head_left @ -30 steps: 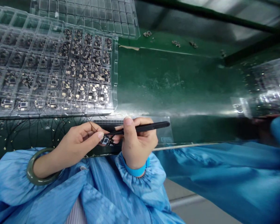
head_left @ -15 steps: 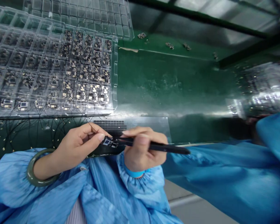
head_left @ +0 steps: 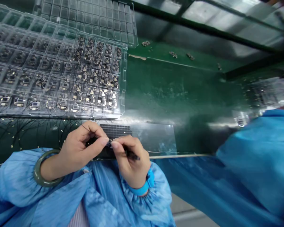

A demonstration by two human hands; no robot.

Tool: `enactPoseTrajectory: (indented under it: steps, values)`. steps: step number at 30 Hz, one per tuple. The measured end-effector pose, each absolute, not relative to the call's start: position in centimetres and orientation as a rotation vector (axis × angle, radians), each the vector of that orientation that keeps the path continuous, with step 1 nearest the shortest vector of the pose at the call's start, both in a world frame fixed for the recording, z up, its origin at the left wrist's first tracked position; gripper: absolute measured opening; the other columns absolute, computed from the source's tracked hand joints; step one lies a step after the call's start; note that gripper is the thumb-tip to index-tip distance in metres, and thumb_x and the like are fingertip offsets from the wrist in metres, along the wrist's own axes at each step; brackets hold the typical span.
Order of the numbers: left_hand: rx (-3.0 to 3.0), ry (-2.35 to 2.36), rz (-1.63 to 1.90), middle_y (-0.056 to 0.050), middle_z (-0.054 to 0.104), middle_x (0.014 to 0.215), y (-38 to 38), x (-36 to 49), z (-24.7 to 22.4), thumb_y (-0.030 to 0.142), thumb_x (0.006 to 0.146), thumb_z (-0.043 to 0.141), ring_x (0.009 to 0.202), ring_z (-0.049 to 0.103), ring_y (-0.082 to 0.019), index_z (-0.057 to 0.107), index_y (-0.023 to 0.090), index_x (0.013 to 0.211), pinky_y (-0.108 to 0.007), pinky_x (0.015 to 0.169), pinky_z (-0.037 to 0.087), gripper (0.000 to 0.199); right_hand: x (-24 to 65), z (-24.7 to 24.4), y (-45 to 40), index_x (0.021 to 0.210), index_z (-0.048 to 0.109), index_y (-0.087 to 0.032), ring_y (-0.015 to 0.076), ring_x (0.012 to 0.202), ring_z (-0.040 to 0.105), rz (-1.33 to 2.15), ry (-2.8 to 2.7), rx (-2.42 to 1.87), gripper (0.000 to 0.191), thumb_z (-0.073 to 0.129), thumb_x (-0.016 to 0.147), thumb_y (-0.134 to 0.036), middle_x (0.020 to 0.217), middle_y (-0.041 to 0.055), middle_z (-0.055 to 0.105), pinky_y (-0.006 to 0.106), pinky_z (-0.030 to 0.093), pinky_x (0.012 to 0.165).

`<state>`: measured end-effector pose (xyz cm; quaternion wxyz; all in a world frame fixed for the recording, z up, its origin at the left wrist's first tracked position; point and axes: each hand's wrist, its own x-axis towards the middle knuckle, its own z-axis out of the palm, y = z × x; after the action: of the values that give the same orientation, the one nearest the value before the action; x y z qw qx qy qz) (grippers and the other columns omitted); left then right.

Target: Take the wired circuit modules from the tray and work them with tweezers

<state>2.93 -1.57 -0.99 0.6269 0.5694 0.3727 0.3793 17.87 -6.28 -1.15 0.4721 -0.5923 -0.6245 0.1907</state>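
Note:
A small circuit board (head_left: 109, 143) is pinched between the thumb and index finger of my left hand (head_left: 81, 145), and the fingers hide most of it. A thin dark wire runs over those fingers. My right hand (head_left: 132, 157) meets the board from the other side, its thumb and index finger closed at the board's edge. Tucked inside that same hand are black tweezers (head_left: 133, 155), of which only a short dark end shows below the fingers. Under both hands lies a sheet with a grid of small dark pads (head_left: 117, 130).
A clear compartment tray (head_left: 123, 94) holding many circuit boards stands at the left, with another clear tray (head_left: 134, 34) behind. Black wires (head_left: 40, 126) fan out along its front. Several loose parts (head_left: 146, 43) lie at the back. A co-worker's blue sleeve (head_left: 257, 142) is at the right.
My right hand has turned and moved left, bringing its thumb and index finger onto the board. The tweezers, earlier pointing at the board, are now folded into the palm. The view has shifted slightly.

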Motion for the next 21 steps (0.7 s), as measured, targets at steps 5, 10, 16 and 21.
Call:
enactPoseTrajectory:
  steps: [5, 10, 16, 21]
  values:
    - [1.403, 0.783, 0.942, -0.001, 0.064, 0.080, -1.5, 2.4, -1.4, 0.011, 0.085, 0.058, 0.076, 0.064, -0.013, 0.054, 0.019, 0.086, -0.025, 0.069, 0.054, 0.008, 18.9, -0.6, -6.0, 0.092, 0.059, -0.019, 0.0120, 0.065, 0.067, 0.264, -1.777, -1.260, 0.007, 0.055, 0.088, -0.015, 0.073, 0.0016, 0.071, 0.022, 0.053, 0.059]
    - [1.767, 0.555, 1.250, -0.004, 0.073, 0.092, -0.6, 1.7, -1.7, 0.001, 0.078, 0.064, 0.084, 0.070, -0.017, 0.057, 0.020, 0.107, -0.032, 0.078, 0.057, 0.036, 20.3, -0.8, -6.3, 0.108, 0.061, -0.014, 0.0163, 0.074, 0.069, -0.017, -2.015, -1.142, 0.029, 0.066, 0.080, -0.012, 0.096, 0.0098, 0.073, 0.026, 0.051, 0.055]
    - [2.113, 0.520, 1.255, -0.008, 0.075, 0.085, 0.4, 1.7, -0.9, 0.009, 0.089, 0.053, 0.079, 0.071, -0.016, 0.062, 0.015, 0.088, -0.033, 0.082, 0.055, 0.011, 20.2, -1.9, -6.7, 0.110, 0.061, -0.018, 0.0156, 0.073, 0.066, -0.176, -2.011, -1.104, 0.031, 0.067, 0.079, -0.014, 0.103, 0.0083, 0.072, 0.026, 0.048, 0.049]
    - [2.045, 0.563, 1.112, -0.002, 0.076, 0.081, 0.1, 1.8, -1.0, 0.019, 0.089, 0.057, 0.075, 0.072, -0.012, 0.060, 0.019, 0.090, -0.032, 0.094, 0.050, 0.003, 20.4, -1.6, -7.3, 0.105, 0.062, -0.015, 0.0157, 0.072, 0.064, -0.177, -2.040, -1.130, 0.027, 0.065, 0.079, -0.009, 0.103, 0.0098, 0.072, 0.027, 0.048, 0.049]
